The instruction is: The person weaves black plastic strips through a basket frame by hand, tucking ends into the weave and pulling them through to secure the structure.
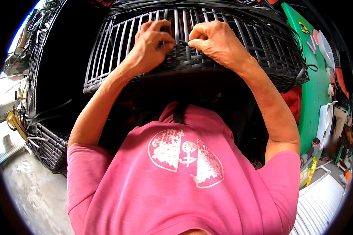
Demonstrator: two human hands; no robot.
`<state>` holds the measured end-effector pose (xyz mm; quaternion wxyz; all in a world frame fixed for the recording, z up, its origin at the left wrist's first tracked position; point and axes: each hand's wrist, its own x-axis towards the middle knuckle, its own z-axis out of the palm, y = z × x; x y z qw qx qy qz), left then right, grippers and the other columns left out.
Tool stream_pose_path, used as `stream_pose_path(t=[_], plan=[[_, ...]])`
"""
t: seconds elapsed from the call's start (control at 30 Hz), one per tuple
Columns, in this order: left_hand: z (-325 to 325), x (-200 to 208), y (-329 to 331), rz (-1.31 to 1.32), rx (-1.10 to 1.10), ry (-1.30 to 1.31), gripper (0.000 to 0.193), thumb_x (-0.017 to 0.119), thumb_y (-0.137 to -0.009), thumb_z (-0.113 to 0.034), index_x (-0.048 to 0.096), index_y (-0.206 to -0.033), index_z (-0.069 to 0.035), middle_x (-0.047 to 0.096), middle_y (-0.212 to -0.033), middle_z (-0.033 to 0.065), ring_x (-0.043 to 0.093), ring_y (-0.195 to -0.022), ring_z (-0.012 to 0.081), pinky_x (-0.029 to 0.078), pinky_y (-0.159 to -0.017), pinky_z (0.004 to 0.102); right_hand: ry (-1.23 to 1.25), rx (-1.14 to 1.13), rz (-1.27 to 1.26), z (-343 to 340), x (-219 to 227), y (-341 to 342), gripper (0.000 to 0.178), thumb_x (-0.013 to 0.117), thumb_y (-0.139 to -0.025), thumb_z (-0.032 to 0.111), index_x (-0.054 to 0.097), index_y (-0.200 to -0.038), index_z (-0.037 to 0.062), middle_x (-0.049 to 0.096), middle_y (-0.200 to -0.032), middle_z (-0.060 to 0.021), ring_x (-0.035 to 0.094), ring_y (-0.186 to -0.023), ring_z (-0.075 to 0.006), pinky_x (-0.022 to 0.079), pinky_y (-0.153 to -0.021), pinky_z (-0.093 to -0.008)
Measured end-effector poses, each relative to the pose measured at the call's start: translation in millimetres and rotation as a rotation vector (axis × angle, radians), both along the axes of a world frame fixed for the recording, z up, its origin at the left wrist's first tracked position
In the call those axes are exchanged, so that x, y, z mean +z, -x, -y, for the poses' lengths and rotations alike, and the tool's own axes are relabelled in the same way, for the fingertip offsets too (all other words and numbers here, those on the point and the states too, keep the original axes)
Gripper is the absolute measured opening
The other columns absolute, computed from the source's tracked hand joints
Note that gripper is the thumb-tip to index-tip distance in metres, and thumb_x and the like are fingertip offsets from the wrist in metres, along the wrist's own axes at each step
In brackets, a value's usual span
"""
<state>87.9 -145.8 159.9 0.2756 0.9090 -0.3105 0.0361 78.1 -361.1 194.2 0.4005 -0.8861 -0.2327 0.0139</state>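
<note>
A black woven wicker panel [259, 53] stretches in front of me, with rows of upright grey-black bars and a tight band of weave along its near edge. My right hand [219, 43] is closed in a pinch on a dark weaving strip [185, 43], whose short end points left from the fingertips. Across a small gap, my left hand [155, 45] hovers over the bars with bent fingers and thumb apart; nothing shows between them. Both hands are near the panel's middle, just above the woven band.
Loose black strips [161, 6] lie along the panel's far edge. A large dark woven piece [35, 78] stands at left. To the right is a green board [315, 92] carrying yellow-handled scissors [303, 27] and pink strips [312, 44]. Grey floor [35, 192] shows at lower left.
</note>
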Motion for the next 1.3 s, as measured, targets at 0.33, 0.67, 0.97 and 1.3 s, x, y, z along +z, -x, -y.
stream_pose_path(t=[0.33,0.67,0.97,1.3], plan=[[0.4,-4.8,-8.0,-0.389,0.032,0.171,0.005,0.069,-0.075,-0.011,0.070,-0.080,-0.012,0.038,-0.141,0.0011,0.033,-0.128,0.0252,0.027,-0.105,0.0383,0.126,0.103,-0.118,-17.3,-5.6,-13.6,0.015,0.068,-0.074,0.012,0.068,-0.084,0.0010,0.063,-0.071,-0.0111,0.058,-0.060,-0.0184,0.047,-0.059,-0.0310],[-32.5,14.5,13.1,-0.339,0.056,0.250,0.013,0.064,-0.084,-0.015,0.066,-0.080,-0.003,0.057,-0.113,0.0033,0.053,-0.096,0.0158,0.041,-0.083,0.0297,-0.155,0.089,-0.426,-42.5,-5.8,-11.6,0.014,0.067,-0.079,0.015,0.070,-0.083,0.0020,0.062,-0.064,-0.0051,0.058,-0.056,-0.0111,0.049,-0.051,-0.0236],[-47.3,-20.2,3.9,-0.114,0.066,-0.104,0.019,0.061,-0.081,-0.013,0.069,-0.099,-0.015,0.034,-0.145,0.0091,0.023,-0.135,0.0345,0.024,-0.109,0.0456,0.461,0.118,-0.021,-78.1,-9.3,-20.3,0.019,0.066,-0.072,0.014,0.068,-0.087,0.0019,0.067,-0.087,-0.0187,0.066,-0.086,-0.0329,0.054,-0.076,-0.0403],[-48.0,-9.9,3.3,-0.466,0.133,0.335,0.014,0.068,-0.077,-0.020,0.067,-0.074,-0.007,0.040,-0.136,0.0049,0.041,-0.119,0.0207,0.035,-0.096,0.0356,0.022,0.069,-0.149,-64.3,-14.2,-11.8,0.015,0.063,-0.079,0.016,0.070,-0.086,0.0046,0.064,-0.063,-0.0113,0.063,-0.060,-0.0214,0.051,-0.066,-0.0343]])
